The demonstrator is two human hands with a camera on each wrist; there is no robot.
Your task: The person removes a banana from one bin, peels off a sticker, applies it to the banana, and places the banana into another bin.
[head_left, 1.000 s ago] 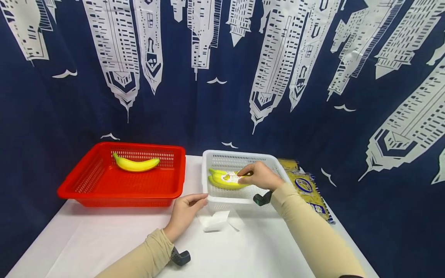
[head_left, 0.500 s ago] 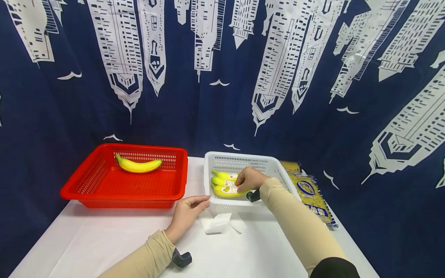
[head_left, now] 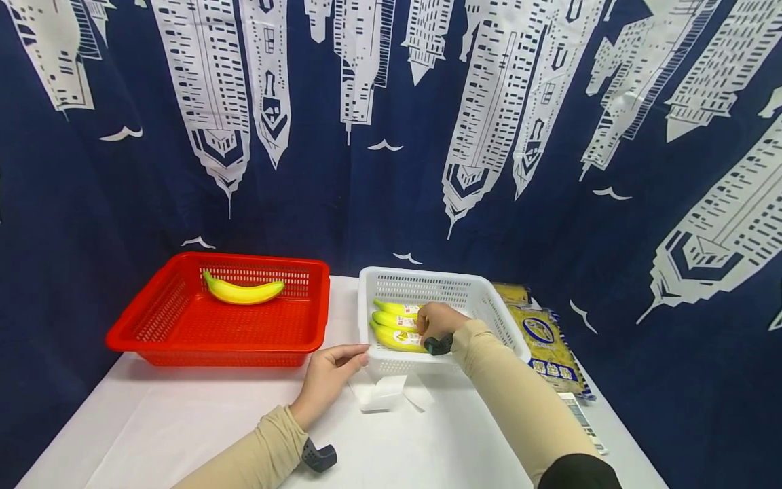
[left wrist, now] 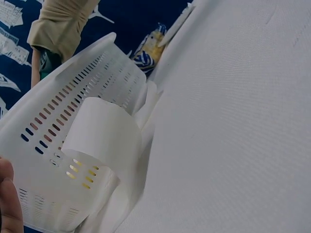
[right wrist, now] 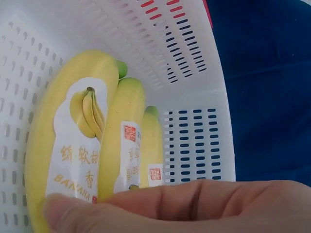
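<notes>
Three bananas with white labels lie side by side in a white plastic basket (head_left: 421,274): a front banana (head_left: 394,336), a middle banana (head_left: 391,320) and a back banana (head_left: 389,308). My right hand (head_left: 441,320) reaches inside and holds the front banana near its right end. In the right wrist view its thumb lies on that banana's printed label (right wrist: 73,150); the other fingertips are hidden. My left hand (head_left: 330,380) pinches the front left corner of the basket's rim. Curled white paper (head_left: 383,394) lies against the basket's front.
To the left stands a red basket (head_left: 214,350) holding one banana without a label (head_left: 244,292). Yellow printed packets (head_left: 544,339) lie right of the white basket, with a printed sheet (head_left: 583,422) nearer the edge. A blue patterned cloth (head_left: 366,190) hangs behind.
My right hand has lowered the front banana toward the basket's front side, beside the other two, which have come into sight. The left hand has stayed at the corner.
</notes>
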